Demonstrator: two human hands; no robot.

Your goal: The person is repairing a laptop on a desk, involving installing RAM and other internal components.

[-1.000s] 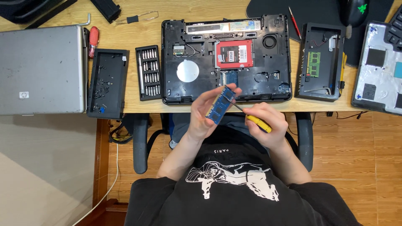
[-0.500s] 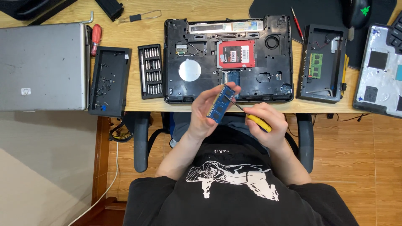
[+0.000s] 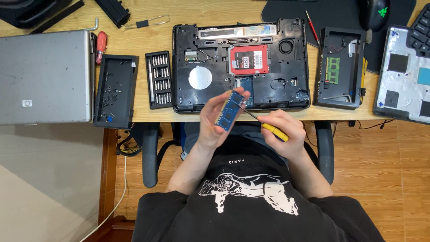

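My left hand [image 3: 214,117] holds a blue memory module [image 3: 229,110] up by its edges, just in front of the desk's near edge. My right hand [image 3: 278,136] grips a yellow-handled screwdriver [image 3: 268,127], whose thin shaft points toward the module. Behind both hands lies an opened black laptop base [image 3: 240,62], underside up, with a red-labelled drive [image 3: 248,59] and a round silver disc [image 3: 200,77] showing inside.
A black bit set [image 3: 160,79] and a black tray of small screws [image 3: 115,90] lie left of the laptop base, beside a closed silver laptop [image 3: 45,77]. A black cover with a green module [image 3: 339,68] lies on the right, next to a silver panel [image 3: 402,74].
The view has shifted slightly. Both hands stay in place with the module and the screwdriver.
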